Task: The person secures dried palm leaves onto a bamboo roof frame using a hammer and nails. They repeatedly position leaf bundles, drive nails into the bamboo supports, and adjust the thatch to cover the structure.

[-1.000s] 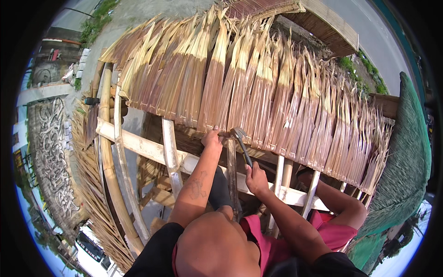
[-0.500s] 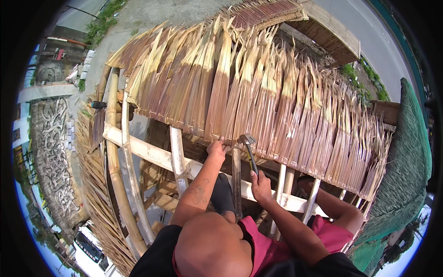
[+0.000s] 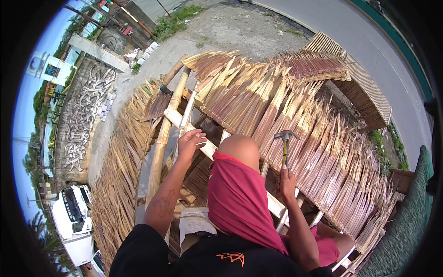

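Note:
In my right hand [image 3: 287,181] is a claw hammer [image 3: 285,154], gripped by its handle with the metal head pointing up, over the lower part of the palm-thatch panel [image 3: 318,147]. My left hand [image 3: 190,144] is apart from the thatch, near a pale wooden slat [image 3: 188,111] at the left of the frame. Its fingers are half bent and spread, and I see nothing held in them. The thatch panel's dry brown leaves lie in overlapping rows, stitched along the lower edge, their pale ends pointing away from me.
A bamboo pole [image 3: 160,159] and a white beam [image 3: 206,147] cross below my left arm, with gaps between. My bent knee [image 3: 240,152] rises beside the panel. More thatch [image 3: 121,184] slopes at the left. Green netting [image 3: 406,226] hangs at the right; a white truck [image 3: 74,217] stands beyond.
My left hand has left the thatch's lower edge and moved left. The hammer has moved right, away from that edge point. My view has shifted, and my knee now shows in front.

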Motion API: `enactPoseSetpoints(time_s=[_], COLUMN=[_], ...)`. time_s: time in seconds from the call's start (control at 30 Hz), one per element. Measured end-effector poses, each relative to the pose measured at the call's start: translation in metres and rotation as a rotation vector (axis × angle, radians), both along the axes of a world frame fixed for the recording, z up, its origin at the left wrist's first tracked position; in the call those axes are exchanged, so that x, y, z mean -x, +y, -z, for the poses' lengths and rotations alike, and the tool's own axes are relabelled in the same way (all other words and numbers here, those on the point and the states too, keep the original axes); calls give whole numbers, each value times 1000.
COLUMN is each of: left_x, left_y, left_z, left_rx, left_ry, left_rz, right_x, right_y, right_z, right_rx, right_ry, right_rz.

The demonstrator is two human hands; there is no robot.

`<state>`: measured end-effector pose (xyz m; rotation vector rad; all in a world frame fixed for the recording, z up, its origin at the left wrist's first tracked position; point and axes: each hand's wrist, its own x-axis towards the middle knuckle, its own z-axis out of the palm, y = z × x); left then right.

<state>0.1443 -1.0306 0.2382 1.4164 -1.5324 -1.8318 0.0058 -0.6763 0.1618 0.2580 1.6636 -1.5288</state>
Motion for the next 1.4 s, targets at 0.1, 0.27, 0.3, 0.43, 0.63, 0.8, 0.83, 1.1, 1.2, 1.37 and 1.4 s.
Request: enactPoseSetpoints(time_s=[0.1, 0.27, 0.3, 0.43, 0.63, 0.8, 0.83, 1.1, 1.2, 1.37, 1.4], left_x=[-43, -141, -150, -187, -209, -221, -221, -197, -162, -36, -15], left_y=[6, 105, 130, 228, 249, 254, 258, 218, 156, 37, 22], left_z=[-98, -201, -196, -141, -47, -18, -18, -139, -185, -129, -107], left_rx=[150, -305, -145, 238, 201, 552, 596, 53, 229, 720, 739], left_ry=[5, -462, -536, -737, -750, -745, -785, -782, -699, -337, -296], left_rz=[286, 918, 1093, 965, 684, 679, 643, 1040, 1236, 735, 679], right_x=[39, 34, 31, -8, -58, -61, -59, -39, -29, 12, 24], right_y=[3, 16, 15, 8, -20, -27, -27, -33, -44, -68, -72], right_z=[-108, -252, -262, -260, -237, -241, -243, -250, -256, -269, -272], right_rx=[116, 256, 270, 138, 208, 100, 111, 123, 86, -24, 36], right_ry=[38, 42, 58, 58, 177, 244, 244, 376, 362, 505, 585], right_rz=[-68, -465, -526, -1071, -1346, -1479, -1480, -1390, -1354, -1136, -1073])
